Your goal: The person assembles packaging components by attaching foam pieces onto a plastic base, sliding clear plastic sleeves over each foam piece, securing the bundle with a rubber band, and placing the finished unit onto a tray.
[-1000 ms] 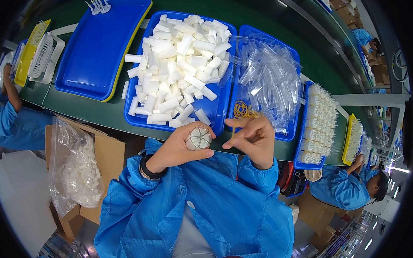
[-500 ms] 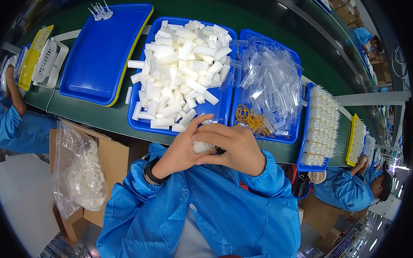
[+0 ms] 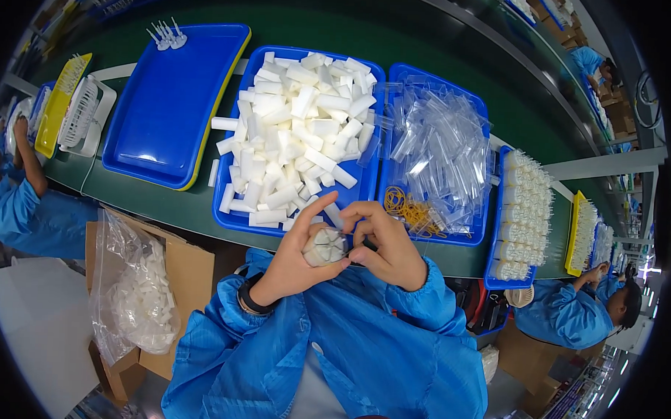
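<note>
My left hand (image 3: 291, 261) is closed around a round white part (image 3: 325, 247), whose top looks divided into segments. My right hand (image 3: 390, 248) curls in from the right, with thumb and fingertips at the part's edge; what they pinch is too small to make out. A pale, see-through-looking strip (image 3: 334, 216) stands between the two hands. Just beyond them, a blue tray (image 3: 226, 219) is heaped with white foam blocks (image 3: 298, 127). To its right, another blue tray (image 3: 476, 234) carries clear plastic sleeves (image 3: 441, 150) and yellow rubber bands (image 3: 409, 212).
At left lie an almost bare blue tray (image 3: 169, 108) with several white pronged parts (image 3: 168, 37) and a white basket (image 3: 80, 116). Right stands a tray of white pin-topped parts (image 3: 524, 209). An open carton (image 3: 189, 278) with bagged white pieces sits lower left. Co-workers sit on both sides.
My right hand has drawn back a little from the white part, uncovering its segmented top. The pale strip now shows between the hands. The whole view has shifted slightly.
</note>
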Motion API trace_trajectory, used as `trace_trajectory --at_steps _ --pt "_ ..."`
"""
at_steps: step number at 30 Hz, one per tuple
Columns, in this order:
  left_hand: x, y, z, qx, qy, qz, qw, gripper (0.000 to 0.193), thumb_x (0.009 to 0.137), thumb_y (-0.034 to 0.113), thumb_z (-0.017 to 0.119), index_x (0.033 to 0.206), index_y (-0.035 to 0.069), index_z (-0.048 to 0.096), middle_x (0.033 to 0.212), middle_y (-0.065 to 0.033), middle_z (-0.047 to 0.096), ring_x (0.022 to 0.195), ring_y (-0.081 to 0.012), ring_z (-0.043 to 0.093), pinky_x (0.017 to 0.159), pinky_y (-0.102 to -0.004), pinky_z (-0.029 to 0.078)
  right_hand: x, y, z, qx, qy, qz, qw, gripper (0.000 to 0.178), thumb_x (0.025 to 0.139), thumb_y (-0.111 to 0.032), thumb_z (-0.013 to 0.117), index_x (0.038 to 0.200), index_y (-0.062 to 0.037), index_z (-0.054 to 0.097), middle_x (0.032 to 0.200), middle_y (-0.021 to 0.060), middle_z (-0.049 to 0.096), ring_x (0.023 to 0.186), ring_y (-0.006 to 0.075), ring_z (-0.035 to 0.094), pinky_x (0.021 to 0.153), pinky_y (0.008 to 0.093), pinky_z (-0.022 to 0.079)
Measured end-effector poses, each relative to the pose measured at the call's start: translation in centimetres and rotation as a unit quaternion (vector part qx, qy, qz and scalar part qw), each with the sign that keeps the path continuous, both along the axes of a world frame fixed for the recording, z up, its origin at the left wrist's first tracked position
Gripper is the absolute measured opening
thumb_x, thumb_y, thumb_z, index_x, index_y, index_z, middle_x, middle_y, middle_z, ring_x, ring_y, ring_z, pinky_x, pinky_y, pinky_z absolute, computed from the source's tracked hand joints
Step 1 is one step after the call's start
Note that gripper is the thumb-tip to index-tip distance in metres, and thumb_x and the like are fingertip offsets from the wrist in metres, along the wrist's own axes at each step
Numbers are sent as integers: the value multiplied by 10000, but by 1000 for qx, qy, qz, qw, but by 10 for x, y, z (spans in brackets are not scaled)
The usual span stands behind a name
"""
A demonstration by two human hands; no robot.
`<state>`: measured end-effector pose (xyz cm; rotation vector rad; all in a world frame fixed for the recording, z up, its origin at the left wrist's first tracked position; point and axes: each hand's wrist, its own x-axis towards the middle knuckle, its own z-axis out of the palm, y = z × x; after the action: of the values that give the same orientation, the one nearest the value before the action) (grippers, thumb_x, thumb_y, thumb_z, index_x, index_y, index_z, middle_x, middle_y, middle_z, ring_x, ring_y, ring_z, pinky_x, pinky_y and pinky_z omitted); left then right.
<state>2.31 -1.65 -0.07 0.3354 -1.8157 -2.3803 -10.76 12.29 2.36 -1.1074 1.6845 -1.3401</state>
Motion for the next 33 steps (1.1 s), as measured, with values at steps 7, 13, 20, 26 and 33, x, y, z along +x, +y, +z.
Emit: trace_trajectory --at_steps 7,13,20,26,33 --pt "1 -18 -17 275 -11 -45 960 619 841 231 714 1340 26 412 931 -34 571 795 -82 532 654 -205 424 13 4 -23 -96 291 -111 946 204 730 -176 774 724 -53 611 826 67 578 651 211 579 562 305 441" --pt "0 -11 -22 353 38 -61 933 511 897 336 645 1256 39 434 906 -40 559 708 -88 514 527 -209 379 19 15 -8 -238 103 25 965 248 813 -174 665 612 -76 559 705 49 632 732 220 627 828 418 405" --pt "0 -7 -5 237 32 -31 970 483 847 197 702 1228 35 452 934 -53 568 771 -124 543 616 -234 437 42 33 -37 -299 -543 -118 776 360 942 -177 443 1126 100 578 876 201 673 648 239 611 942 439 444" --pt "1 -3 -6 -205 119 29 971 565 718 56 744 1231 33 508 1020 -106 601 914 -231 607 807 -332 484 21 27 -23 -162 -467 -76 866 485 891 105 484 1357 -26 463 1359 205 483 958 231 630 748 288 574" --pt "-6 -12 6 -411 96 -13 906 879 636 81 782 1417 56 379 1004 -149 583 893 -309 589 745 -362 496 9 15 19 -34 -144 -13 989 573 759 48 719 1296 -49 547 1168 142 578 901 154 596 741 279 585"
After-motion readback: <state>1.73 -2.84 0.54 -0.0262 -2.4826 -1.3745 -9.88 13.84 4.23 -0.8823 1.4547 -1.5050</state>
